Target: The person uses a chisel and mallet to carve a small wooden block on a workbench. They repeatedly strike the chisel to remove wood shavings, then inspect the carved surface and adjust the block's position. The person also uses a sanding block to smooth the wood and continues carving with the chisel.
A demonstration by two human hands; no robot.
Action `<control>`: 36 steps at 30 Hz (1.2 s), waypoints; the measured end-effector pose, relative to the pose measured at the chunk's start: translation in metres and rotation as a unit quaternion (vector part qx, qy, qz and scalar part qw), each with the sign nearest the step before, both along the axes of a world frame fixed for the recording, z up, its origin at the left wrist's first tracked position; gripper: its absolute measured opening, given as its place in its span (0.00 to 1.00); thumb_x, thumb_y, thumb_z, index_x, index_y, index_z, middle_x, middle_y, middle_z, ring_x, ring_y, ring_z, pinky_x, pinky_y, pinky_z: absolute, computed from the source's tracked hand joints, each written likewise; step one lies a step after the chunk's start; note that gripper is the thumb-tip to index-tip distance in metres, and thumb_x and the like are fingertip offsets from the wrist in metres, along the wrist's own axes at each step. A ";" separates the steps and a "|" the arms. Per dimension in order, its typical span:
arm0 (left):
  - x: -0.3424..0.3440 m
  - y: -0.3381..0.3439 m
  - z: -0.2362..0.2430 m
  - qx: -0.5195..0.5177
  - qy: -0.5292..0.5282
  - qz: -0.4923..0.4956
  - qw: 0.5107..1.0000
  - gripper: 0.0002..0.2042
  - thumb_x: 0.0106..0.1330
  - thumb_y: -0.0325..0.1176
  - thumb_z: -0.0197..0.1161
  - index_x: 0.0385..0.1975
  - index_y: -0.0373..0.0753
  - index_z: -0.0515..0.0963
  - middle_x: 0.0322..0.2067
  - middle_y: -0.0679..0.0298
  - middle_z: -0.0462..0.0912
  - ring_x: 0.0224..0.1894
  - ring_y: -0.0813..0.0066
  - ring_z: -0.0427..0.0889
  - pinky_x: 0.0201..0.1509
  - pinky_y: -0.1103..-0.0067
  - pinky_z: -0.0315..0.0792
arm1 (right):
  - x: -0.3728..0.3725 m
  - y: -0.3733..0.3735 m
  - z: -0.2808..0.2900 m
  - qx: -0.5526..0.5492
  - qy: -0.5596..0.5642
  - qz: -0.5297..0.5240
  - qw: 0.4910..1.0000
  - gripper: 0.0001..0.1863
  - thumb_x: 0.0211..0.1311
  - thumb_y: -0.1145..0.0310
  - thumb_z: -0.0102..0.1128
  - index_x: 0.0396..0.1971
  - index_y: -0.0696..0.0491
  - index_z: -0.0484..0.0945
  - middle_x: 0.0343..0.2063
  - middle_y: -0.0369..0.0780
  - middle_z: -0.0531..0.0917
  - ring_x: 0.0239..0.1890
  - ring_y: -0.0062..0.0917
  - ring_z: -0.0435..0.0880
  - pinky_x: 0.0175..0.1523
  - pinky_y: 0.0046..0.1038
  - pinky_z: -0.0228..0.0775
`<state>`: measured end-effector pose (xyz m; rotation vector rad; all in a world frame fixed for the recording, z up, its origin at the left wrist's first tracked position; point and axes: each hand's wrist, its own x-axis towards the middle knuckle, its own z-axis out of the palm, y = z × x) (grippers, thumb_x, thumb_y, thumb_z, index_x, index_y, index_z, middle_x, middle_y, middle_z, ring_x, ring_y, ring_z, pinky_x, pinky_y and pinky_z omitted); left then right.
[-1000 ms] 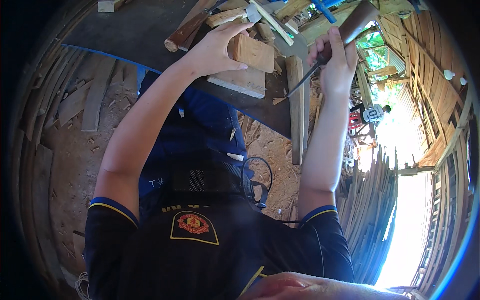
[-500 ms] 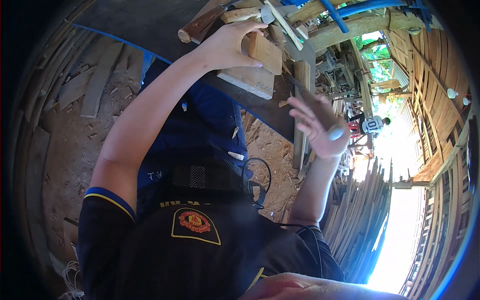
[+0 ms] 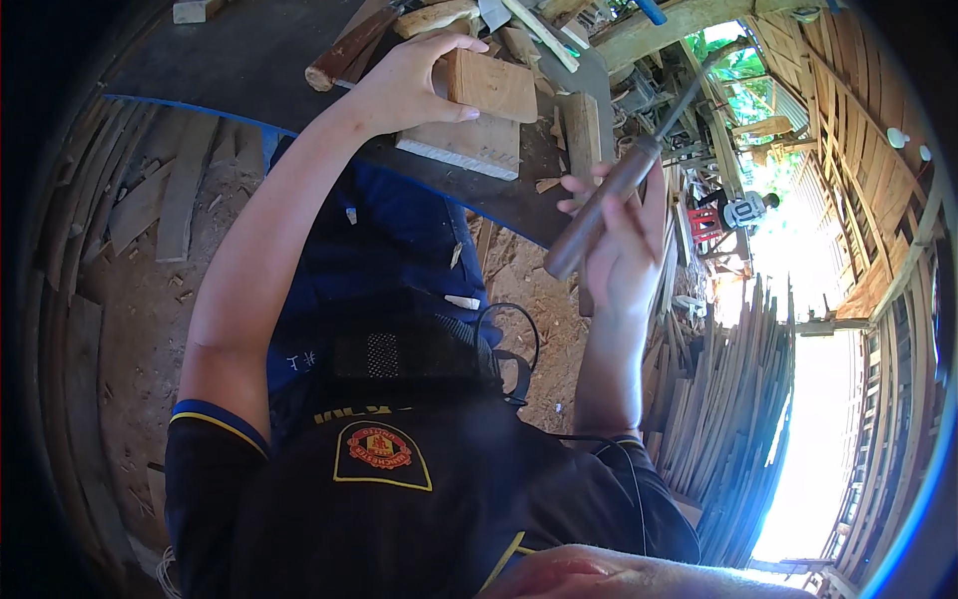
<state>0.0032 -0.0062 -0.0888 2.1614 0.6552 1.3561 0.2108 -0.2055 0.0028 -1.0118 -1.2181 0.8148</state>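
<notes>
My left hand [image 3: 414,85] grips the left end of a squared wooden block [image 3: 491,88], thumb on the near side and fingers on the far side. The block rests on a wider, flat piece of wood [image 3: 464,145] on the dark bench. Right of the bench edge, my right hand [image 3: 629,235] holds a chisel [image 3: 602,210] by its brown wooden handle, some fingers loosely spread. Its narrow metal shaft points up and right, away from the block; the handle's butt end points down and left.
The dark bench top [image 3: 239,70] has a blue edge. Wood offcuts [image 3: 434,18] and a log piece [image 3: 344,50] lie behind the block. A wooden post [image 3: 579,135] stands at the right. Long planks [image 3: 718,419] are stacked at lower right. Another person [image 3: 743,210] is in the distance.
The chisel has turned over in my right hand: its metal end pointed toward the block and now points away. My left hand stays on the block; the view has shifted slightly.
</notes>
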 end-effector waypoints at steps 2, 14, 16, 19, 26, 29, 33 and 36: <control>0.000 -0.005 0.005 -0.031 -0.016 -0.015 0.999 0.36 0.51 0.35 0.79 0.64 0.45 0.72 0.60 0.60 0.78 0.62 0.64 0.76 0.67 0.69 0.69 | 0.028 0.027 0.007 -0.079 0.086 0.128 0.985 0.16 0.74 0.69 0.56 0.56 0.58 0.67 0.30 0.41 0.76 0.30 0.30 0.80 0.36 0.33 0.73; -0.011 -0.009 0.013 -0.089 0.030 0.034 0.995 0.34 0.51 0.42 0.81 0.61 0.49 0.76 0.51 0.59 0.85 0.51 0.67 0.84 0.57 0.72 0.76 | -0.024 0.097 0.155 0.217 0.030 0.073 0.973 0.17 0.70 0.68 0.59 0.51 0.58 0.67 0.30 0.45 0.79 0.30 0.33 0.79 0.41 0.32 0.72; -0.003 -0.010 0.014 -0.104 0.032 0.022 0.994 0.34 0.50 0.43 0.81 0.60 0.49 0.77 0.52 0.59 0.84 0.53 0.66 0.83 0.60 0.71 0.75 | -0.009 0.107 0.128 0.235 0.041 0.101 0.966 0.10 0.70 0.68 0.59 0.45 0.57 0.72 0.27 0.42 0.80 0.27 0.30 0.80 0.39 0.30 0.74; -0.014 -0.005 0.007 -0.035 0.022 0.053 0.998 0.34 0.50 0.43 0.81 0.60 0.48 0.77 0.54 0.59 0.83 0.56 0.65 0.82 0.63 0.70 0.73 | -0.012 0.187 0.046 0.137 0.089 0.002 0.987 0.08 0.69 0.68 0.59 0.34 0.53 0.71 0.20 0.37 0.74 0.19 0.26 0.74 0.29 0.30 0.68; -0.001 0.003 0.000 -0.004 0.010 0.047 0.999 0.36 0.48 0.48 0.81 0.59 0.45 0.78 0.56 0.53 0.80 0.61 0.56 0.75 0.61 0.69 0.73 | -0.002 0.195 0.011 0.080 0.112 -0.018 0.990 0.17 0.66 0.68 0.61 0.18 0.48 0.68 0.10 0.31 0.66 0.08 0.20 0.65 0.14 0.29 0.58; -0.002 0.004 0.000 -0.006 0.011 0.043 0.999 0.36 0.49 0.48 0.81 0.60 0.44 0.78 0.51 0.54 0.84 0.54 0.58 0.82 0.57 0.70 0.76 | -0.010 0.194 0.014 0.081 0.076 -0.037 0.993 0.17 0.66 0.67 0.62 0.18 0.48 0.67 0.11 0.31 0.65 0.08 0.20 0.64 0.14 0.29 0.59; 0.001 0.005 -0.002 -0.003 -0.001 0.017 1.000 0.39 0.52 0.48 0.81 0.62 0.37 0.74 0.46 0.53 0.87 0.47 0.65 0.87 0.53 0.71 0.79 | -0.005 0.193 0.016 0.048 0.124 -0.045 0.990 0.17 0.65 0.66 0.63 0.19 0.49 0.67 0.11 0.32 0.65 0.08 0.20 0.65 0.15 0.30 0.60; 0.005 0.004 -0.004 -0.048 -0.045 -0.021 0.998 0.40 0.55 0.47 0.80 0.64 0.31 0.71 0.46 0.51 0.87 0.51 0.69 0.86 0.56 0.72 0.78 | -0.002 0.198 0.017 0.042 0.136 -0.061 0.988 0.17 0.64 0.65 0.63 0.19 0.48 0.67 0.12 0.32 0.65 0.08 0.21 0.64 0.15 0.30 0.61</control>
